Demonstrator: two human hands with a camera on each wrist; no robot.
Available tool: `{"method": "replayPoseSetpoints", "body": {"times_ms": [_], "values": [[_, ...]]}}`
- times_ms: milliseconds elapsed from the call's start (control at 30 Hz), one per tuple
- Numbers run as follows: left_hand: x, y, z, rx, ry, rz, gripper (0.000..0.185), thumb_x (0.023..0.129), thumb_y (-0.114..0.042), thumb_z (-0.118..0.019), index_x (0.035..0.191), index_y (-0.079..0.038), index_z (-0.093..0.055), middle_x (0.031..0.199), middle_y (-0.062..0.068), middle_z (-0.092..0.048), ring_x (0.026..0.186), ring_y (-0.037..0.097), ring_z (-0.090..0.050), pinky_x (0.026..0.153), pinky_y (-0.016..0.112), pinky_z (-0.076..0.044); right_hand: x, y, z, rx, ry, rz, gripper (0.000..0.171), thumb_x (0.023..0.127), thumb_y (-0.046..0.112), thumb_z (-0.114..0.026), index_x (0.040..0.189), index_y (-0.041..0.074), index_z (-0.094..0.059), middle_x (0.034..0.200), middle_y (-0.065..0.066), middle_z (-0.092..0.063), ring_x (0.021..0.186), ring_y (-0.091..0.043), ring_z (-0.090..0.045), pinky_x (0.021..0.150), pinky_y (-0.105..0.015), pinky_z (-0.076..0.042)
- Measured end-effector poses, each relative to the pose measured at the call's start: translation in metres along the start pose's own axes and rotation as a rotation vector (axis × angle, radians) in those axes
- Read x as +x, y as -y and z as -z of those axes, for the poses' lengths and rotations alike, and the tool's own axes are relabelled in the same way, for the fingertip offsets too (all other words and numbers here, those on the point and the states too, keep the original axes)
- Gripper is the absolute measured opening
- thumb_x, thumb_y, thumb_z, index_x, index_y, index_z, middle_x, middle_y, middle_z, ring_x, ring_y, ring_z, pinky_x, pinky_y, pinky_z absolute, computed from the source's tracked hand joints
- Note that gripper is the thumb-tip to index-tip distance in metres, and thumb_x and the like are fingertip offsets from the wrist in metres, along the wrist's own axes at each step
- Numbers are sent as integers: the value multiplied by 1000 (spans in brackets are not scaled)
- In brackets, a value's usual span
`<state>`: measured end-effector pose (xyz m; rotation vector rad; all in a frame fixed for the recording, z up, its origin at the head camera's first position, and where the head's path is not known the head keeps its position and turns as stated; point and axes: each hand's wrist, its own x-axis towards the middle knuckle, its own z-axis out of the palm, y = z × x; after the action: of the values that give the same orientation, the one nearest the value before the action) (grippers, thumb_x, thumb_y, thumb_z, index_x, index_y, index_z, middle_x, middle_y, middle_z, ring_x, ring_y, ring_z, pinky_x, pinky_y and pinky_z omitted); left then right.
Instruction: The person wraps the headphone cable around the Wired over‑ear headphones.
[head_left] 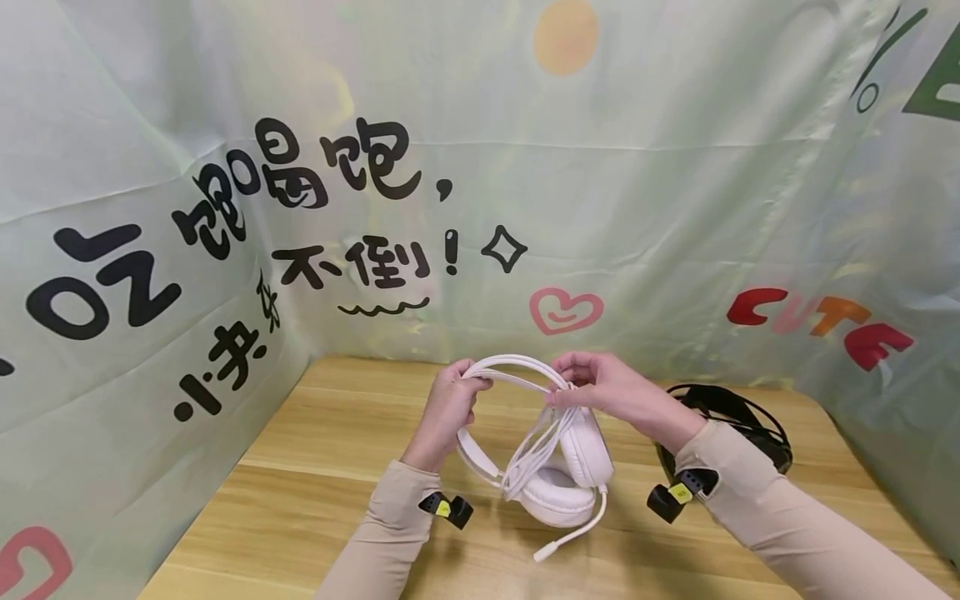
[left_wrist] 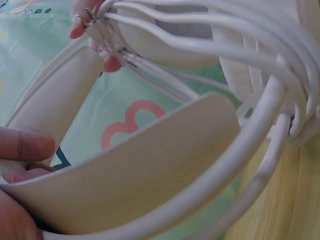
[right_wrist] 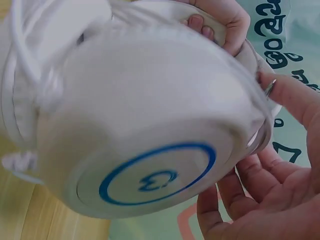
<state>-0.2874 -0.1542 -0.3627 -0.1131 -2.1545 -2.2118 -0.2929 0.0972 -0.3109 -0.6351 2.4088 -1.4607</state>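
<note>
A white headset (head_left: 588, 450) with padded ear cups is held up over the wooden table. My left hand (head_left: 446, 417) grips its headband on the left; the thumb and fingers close round the band in the left wrist view. With thumb and fingers, my right hand (head_left: 607, 387) holds the upper right side, where the band meets an ear cup. A bundled white cable (head_left: 528, 462) hangs through the middle of the headset. Its boom microphone (head_left: 546, 552) points down toward the left. In the right wrist view, the ear cup (right_wrist: 150, 100) bears a blue ring and logo.
Behind my right forearm lies a black object with looped cables (head_left: 738, 408), partly hidden. The wooden table (head_left: 300, 500) is bordered by printed cloth walls (head_left: 637, 208) at the back and both sides. Each wrist wears a black strap mount.
</note>
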Motion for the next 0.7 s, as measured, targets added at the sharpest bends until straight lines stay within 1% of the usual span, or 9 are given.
{"method": "replayPoseSetpoints", "body": {"times_ms": [167,267,500,700], "values": [[0,0,1,-5,-1,-25,15,93,-3,-65,84,-10,-55,58,-11,-30,49,5,-26,43,18,-23,1,3,0,-31,-20,38,61,87,15,-86,139,0,-57,123,-18,-70,108,-23,-65,94,-33,-53],[-1,-1,2,-3,1,-40,14,92,-3,-65,85,-10,-56,61,-11,-32,49,6,-27,44,17,-24,1,4,1,-52,-32,56,62,88,16,-86,140,0,-55,126,-21,-68,112,-26,-65,97,-34,-52],[-3,-3,3,18,7,-81,9,94,-2,-63,89,-7,-58,69,-8,-39,51,7,-28,44,17,-26,1,4,1,-76,-54,61,55,93,19,-83,138,1,-56,126,-21,-69,112,-27,-67,98,-35,-52],[-2,-3,3,25,-1,-87,10,94,-2,-64,88,-8,-58,67,-9,-38,52,7,-28,44,18,-26,2,6,0,-105,-54,74,47,99,25,-77,136,3,-58,123,-16,-72,108,-24,-67,95,-36,-52]]}}
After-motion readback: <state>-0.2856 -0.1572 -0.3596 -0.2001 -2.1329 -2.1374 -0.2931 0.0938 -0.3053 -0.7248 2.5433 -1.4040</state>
